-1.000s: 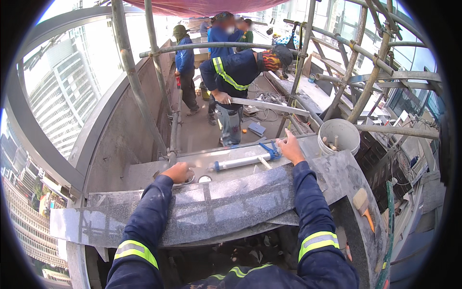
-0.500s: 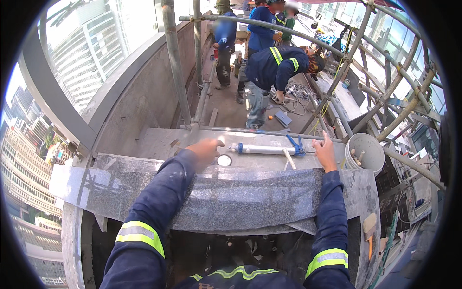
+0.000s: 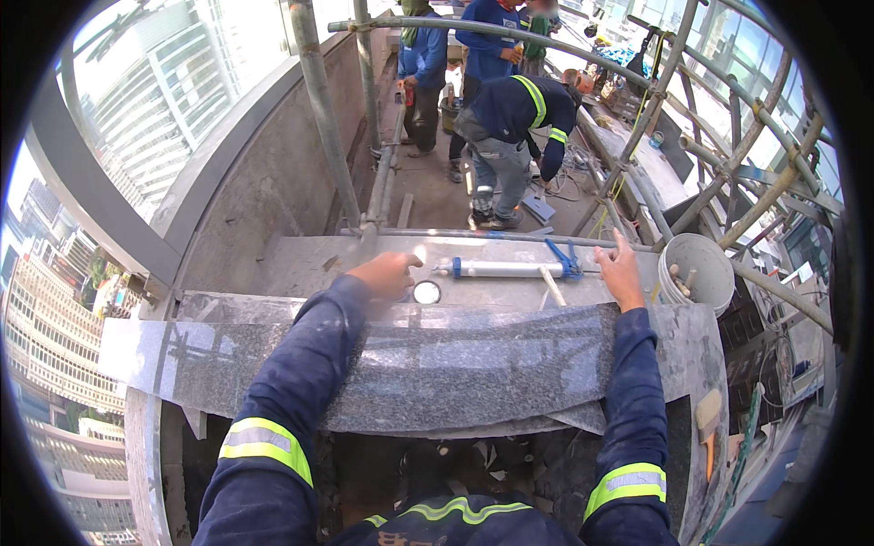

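Note:
A grey speckled granite slab (image 3: 492,373) lies crosswise in front of me, below both forearms. Past its far edge is my left hand (image 3: 387,275), its fingers curled in and a bright pale spot at the fingertips; what they pinch, if anything, is unclear. My right hand (image 3: 621,275) is held with the index finger raised and the fingers apart, nothing visible in it. Between the hands, a caulking gun (image 3: 505,269) with a silver barrel and blue fittings rests on the ledge, its blue handle towards my right hand. A round white disc (image 3: 426,292) lies beside my left hand.
A white bucket (image 3: 699,273) with several tool handles stands right of my right hand. A brush (image 3: 707,420) with an orange handle lies at the lower right. Scaffold pipes (image 3: 325,118) cross the far side. Beyond them, a co-worker (image 3: 514,109) bends down, with others standing behind.
The bending co-worker has stepped and turned, with the legs now further right. My hands stay in nearly the same places, the left fingers slightly shifted; the view has tilted a little.

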Motion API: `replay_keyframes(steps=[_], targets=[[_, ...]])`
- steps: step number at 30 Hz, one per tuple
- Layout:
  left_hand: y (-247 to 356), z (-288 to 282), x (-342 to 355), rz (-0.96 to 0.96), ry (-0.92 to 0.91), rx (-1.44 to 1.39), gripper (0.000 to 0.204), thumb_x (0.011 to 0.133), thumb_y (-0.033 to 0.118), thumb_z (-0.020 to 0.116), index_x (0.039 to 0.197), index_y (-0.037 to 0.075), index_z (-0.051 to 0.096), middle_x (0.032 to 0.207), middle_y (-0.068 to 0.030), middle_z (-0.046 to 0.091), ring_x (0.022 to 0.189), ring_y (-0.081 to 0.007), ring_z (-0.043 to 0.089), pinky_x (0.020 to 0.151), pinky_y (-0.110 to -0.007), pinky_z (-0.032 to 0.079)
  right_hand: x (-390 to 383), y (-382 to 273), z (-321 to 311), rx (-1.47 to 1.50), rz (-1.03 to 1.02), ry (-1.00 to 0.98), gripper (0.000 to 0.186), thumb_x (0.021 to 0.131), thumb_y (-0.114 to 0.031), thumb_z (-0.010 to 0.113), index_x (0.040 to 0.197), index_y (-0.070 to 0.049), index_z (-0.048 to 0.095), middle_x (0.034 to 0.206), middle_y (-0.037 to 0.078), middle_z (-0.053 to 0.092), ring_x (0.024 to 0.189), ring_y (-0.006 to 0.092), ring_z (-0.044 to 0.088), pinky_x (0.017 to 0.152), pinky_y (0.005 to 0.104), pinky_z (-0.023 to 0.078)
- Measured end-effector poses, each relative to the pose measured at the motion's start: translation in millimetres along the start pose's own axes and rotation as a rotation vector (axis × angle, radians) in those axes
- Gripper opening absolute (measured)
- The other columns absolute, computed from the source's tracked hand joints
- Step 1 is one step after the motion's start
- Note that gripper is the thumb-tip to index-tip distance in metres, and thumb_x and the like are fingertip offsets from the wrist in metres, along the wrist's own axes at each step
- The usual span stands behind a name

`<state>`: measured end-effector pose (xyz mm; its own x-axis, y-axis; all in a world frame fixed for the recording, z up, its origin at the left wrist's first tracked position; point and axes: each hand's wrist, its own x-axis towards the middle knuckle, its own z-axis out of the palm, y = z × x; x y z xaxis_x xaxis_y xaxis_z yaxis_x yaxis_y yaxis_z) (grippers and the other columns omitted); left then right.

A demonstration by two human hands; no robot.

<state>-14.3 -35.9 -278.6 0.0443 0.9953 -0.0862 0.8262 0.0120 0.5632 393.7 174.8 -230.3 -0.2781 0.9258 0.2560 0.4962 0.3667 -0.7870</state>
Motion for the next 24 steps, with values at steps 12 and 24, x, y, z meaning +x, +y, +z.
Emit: replay_keyframes(steps=[12,24], targets=[[8,-5,0,0.017,-0.033,0.065,0.042,0.089,0.010,0.065,0.130,0.000,0.058,0.116,-0.0225,0.068,0.107,-0.0359,0.066,0.093,-0.041,0.051,-2,4,-4,-0.052,-0.021,0.017,0.066,0.088,-0.013,0.067,0.145,0.008,0.041,0.066,0.005,0.061,0.058,0.0108,0.053,0.057,0.0293,0.044],[17,-10,1,-0.005,-0.047,0.059,0.043,0.088,0.012,0.066,0.129,-0.002,0.059,0.106,-0.0208,0.071,0.098,-0.0322,0.069,0.088,-0.039,0.052,-7,-5,-6,-0.060,-0.090,0.111,0.079,0.085,-0.010,0.066,0.156,-0.019,0.031,0.070,0.009,0.064,0.066,0.0225,0.063,0.073,0.0360,0.050]])
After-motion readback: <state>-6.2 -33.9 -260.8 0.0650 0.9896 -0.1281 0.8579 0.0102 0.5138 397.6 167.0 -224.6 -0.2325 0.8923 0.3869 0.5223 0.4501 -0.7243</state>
